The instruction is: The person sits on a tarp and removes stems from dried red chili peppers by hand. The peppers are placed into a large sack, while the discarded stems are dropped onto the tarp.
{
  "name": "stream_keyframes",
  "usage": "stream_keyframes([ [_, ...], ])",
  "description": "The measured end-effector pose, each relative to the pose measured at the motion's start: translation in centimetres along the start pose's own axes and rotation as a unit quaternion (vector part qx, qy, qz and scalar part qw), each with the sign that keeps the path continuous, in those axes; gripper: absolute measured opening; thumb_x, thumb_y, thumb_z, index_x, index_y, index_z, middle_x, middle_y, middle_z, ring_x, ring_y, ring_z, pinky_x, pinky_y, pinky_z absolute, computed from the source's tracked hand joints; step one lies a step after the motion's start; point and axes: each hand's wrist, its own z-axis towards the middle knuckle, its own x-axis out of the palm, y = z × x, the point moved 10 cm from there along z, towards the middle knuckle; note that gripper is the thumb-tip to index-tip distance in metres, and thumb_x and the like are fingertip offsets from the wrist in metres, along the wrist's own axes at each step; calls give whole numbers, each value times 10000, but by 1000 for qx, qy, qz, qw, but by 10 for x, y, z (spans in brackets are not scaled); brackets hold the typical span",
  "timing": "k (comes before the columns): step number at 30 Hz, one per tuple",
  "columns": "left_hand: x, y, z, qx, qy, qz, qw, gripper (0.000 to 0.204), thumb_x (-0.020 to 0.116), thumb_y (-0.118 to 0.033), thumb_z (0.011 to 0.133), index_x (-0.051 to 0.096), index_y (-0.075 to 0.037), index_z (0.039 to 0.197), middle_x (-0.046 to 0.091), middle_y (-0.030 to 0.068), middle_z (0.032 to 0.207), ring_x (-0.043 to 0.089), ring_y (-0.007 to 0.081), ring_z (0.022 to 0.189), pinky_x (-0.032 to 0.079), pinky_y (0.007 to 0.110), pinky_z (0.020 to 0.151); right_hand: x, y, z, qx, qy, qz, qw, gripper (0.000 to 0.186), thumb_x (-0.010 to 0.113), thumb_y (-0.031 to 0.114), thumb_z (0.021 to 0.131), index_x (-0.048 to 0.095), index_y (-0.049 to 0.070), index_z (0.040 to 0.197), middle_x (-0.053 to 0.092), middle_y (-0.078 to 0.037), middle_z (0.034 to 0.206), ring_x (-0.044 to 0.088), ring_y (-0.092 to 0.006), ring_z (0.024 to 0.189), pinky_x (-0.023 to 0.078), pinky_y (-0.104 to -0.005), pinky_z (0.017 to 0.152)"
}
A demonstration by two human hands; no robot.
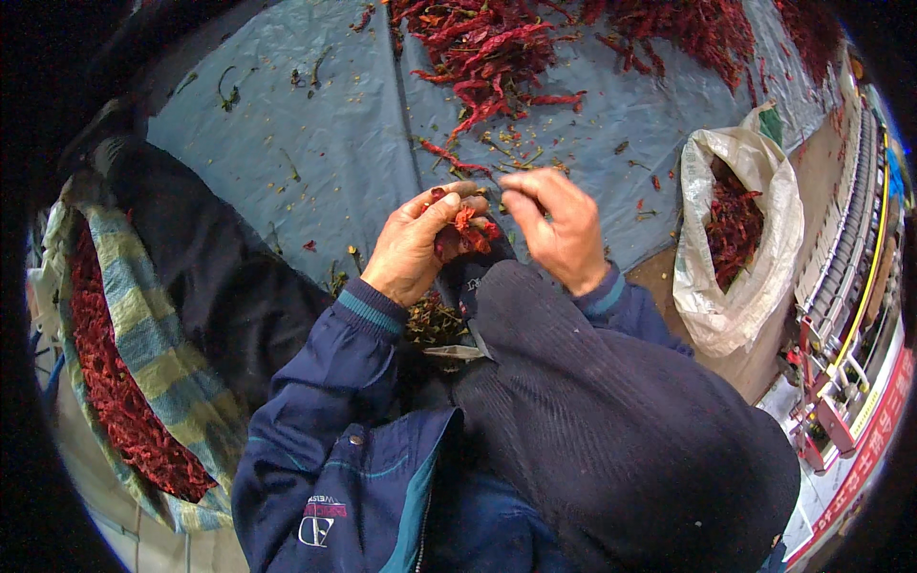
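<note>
My left hand [411,241] is closed around a small bunch of dried red chili peppers [465,229], thumb on top, with crumpled red ends showing past the fingers. Just to its right, my right hand [562,227] is held in a pinch, thumb near the curled forefinger. Whatever lies between those fingertips is too small or blurred to make out. A long dried chili [451,158] lies on the sheet just beyond both hands. Below them, between my legs, is a container of dry stems and scraps [430,323], partly hidden by my sleeve and knee.
A blue-grey plastic sheet [315,143] with scattered stems and seeds spreads ahead, bearing heaps of dried red chilies [487,48] at the far side. An open white woven sack [702,301] of chilies stands at right; a striped sack [177,358] of crushed red chili is at left.
</note>
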Motion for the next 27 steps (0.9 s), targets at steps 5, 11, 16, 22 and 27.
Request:
stream_keyframes([
  [5,5,-1,-6,6,53,-57,997,526,549,-306,1032,452,4,1445,611,113,1340,625,229,1169,531,385,985,24,-7,36,53,60,75,994,122,694,71,892,709,35,1007,689,-132,940,689,-289,841,542,-347,742],
  [11,11,-6,-11,18,106,-123,987,528,502,-311,1035,451,7,1454,576,134,1387,585,260,1248,495,431,1037,32,8,30,6,73,104,992,104,684,71,889,693,14,975,683,-132,1000,661,-280,982,525,-364,872],
  [16,7,-8,-11,17,99,-129,986,504,507,-280,1042,456,28,1437,588,138,1354,594,268,1227,492,438,1043,29,7,18,8,84,71,994,149,720,103,845,698,27,970,676,-137,1041,647,-298,1011,515,-379,900],
  [22,5,-12,-10,19,102,-114,988,485,496,-240,1051,430,30,1448,614,122,1300,636,228,1134,538,390,967,36,35,13,-79,155,-71,982,171,751,146,798,690,43,920,655,-101,1080,588,-291,1090,498,-384,938],
  [27,12,-9,-12,30,47,3,998,446,576,-138,1010,476,25,1413,633,103,1263,648,201,1088,555,357,904,37,29,6,-97,138,-130,977,170,714,135,834,651,56,971,647,-110,1038,611,-312,1015,522,-403,866],
])
